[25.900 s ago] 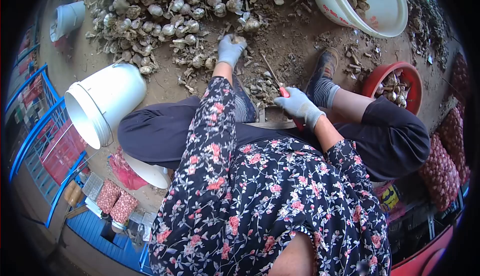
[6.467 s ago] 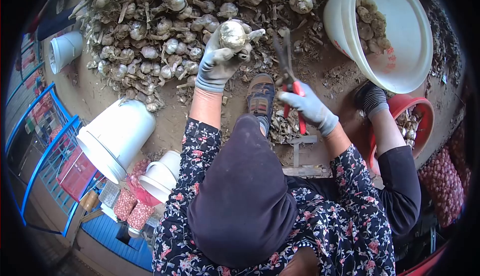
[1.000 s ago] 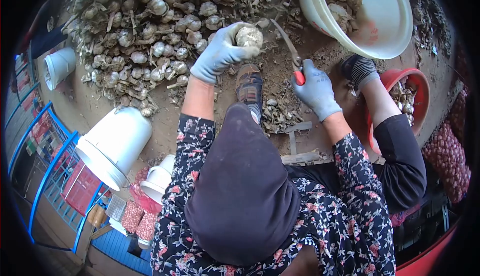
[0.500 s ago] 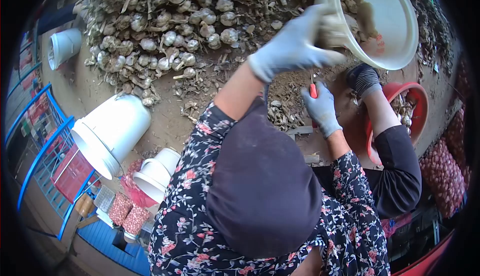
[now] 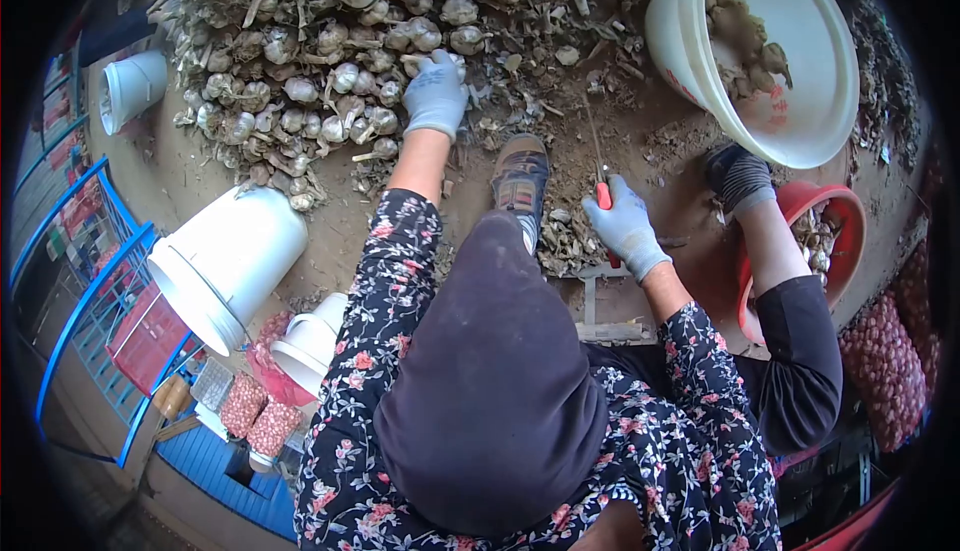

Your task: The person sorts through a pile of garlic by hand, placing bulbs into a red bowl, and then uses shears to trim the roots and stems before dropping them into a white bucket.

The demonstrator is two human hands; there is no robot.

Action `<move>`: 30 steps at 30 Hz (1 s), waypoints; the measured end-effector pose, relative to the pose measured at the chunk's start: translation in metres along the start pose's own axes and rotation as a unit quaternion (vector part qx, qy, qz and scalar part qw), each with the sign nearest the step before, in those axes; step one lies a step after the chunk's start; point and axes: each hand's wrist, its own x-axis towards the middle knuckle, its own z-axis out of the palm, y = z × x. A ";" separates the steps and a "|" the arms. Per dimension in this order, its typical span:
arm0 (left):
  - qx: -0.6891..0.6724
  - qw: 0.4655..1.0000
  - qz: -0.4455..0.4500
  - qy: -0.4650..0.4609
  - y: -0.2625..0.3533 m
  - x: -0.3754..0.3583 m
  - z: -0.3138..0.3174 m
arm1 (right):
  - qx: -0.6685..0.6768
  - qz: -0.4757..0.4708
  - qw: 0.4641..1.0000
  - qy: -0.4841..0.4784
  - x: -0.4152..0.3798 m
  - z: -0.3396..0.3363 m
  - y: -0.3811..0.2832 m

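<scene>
My left hand [image 5: 436, 97], in a grey glove, is at the near edge of a heap of garlic bulbs [image 5: 345, 78] with dry stalks. Its fingers are curled over a garlic bulb, which they largely hide. Lower right, my gloved right hand [image 5: 624, 223] is closed around the red handle of a knife [image 5: 604, 194]. The long, thin blade points up and away from me. Beneath that hand lie cut garlic stalks and roots [image 5: 565, 241]. A white bucket [image 5: 680, 36] leans at the upper right, with several pale brown garlic bulbs inside.
My shoe [image 5: 520, 183] stands between my hands. At right, a red basin [image 5: 850, 241] of garlic sits beside another foot in a striped sock [image 5: 752, 181]. White buckets [image 5: 245, 256] and a blue metal rail [image 5: 90, 281] are at left. Filled net sacks [image 5: 885, 366] stand at lower right.
My left hand has moved from the white bucket's rim leftward to the garlic heap. The right hand, still on the knife, has shifted slightly down and left. More bulbs show inside the bucket.
</scene>
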 end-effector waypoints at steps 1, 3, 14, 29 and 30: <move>-0.044 0.999 -0.001 -0.028 -0.007 0.006 -0.003 | -0.013 -0.015 1.000 -0.008 0.002 -0.001 -0.006; -0.260 0.963 0.073 -0.014 -0.025 0.006 0.003 | -0.048 -0.038 0.998 -0.006 0.006 -0.006 -0.017; -0.401 0.906 0.134 0.008 0.015 -0.068 -0.057 | -0.243 -0.186 0.945 0.116 -0.003 -0.023 -0.074; -0.472 0.839 0.203 -0.181 -0.012 -0.059 -0.049 | -0.200 -0.174 0.963 -0.053 -0.004 -0.011 -0.054; -0.505 0.807 0.205 -0.228 -0.012 -0.060 -0.048 | -0.197 -0.173 0.963 -0.058 -0.009 -0.010 -0.054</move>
